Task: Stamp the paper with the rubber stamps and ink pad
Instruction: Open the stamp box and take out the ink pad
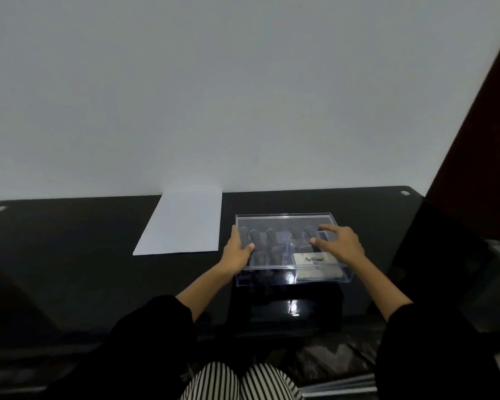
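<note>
Head view shows two hands on a clear box (272, 277). The left hand (238, 251) grips the left side of the box. Its thumb lies on top of the lid and its fingers run along the side wall. The right hand (341, 243) is flat and spread wide. Its fingers rest on the right part of the lid and hold nothing. Both arms come out of black sleeves (156, 327).

The lid is on the box. Through the clear top, dark rubber stamps (269, 235) stand in rows in the left and back parts. In the front right part lies a silver ink pad (313, 259) with the word "Artline" on it. How many stamps there are is hard to tell.

The box sits on a shiny black table (70, 241). A white sheet of paper (182, 223) lies flat on the table, just left of the box, near the left hand. Its far edge reaches the pale wall (243, 96). Striped trousers (237, 382) show at the bottom.
</note>
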